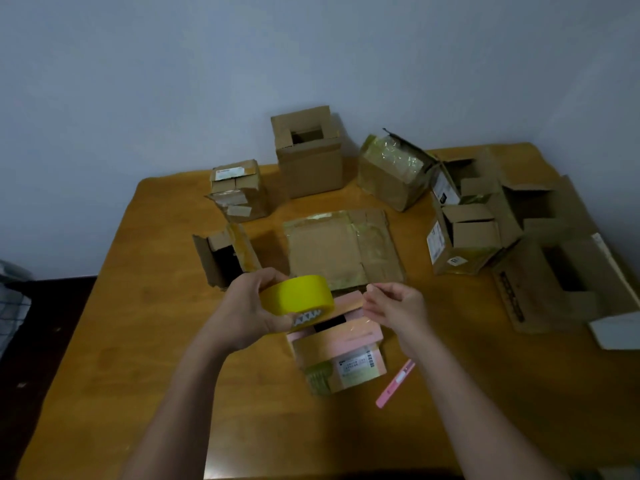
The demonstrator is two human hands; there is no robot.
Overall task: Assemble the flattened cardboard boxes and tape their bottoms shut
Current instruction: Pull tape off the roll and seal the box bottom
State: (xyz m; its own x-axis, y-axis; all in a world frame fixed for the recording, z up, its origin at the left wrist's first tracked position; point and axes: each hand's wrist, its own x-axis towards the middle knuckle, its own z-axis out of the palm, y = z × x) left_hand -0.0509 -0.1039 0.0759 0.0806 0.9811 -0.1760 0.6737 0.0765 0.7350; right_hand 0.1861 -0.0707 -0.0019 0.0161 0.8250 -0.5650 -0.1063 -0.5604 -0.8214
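Tape roll (297,295) is gripped by left hand (247,311); its free end is pinched by right hand (394,306), directly above pink box (341,355).

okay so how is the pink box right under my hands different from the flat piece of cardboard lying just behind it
The pink box is folded up into shape, while the flat cardboard lies unfolded on the table. The box is pink with a white printed label; the flat cardboard is plain brown with shiny old tape along its edges. The box sits below the tape roll held over it; nothing touches the flat cardboard. Both rest on the same table.
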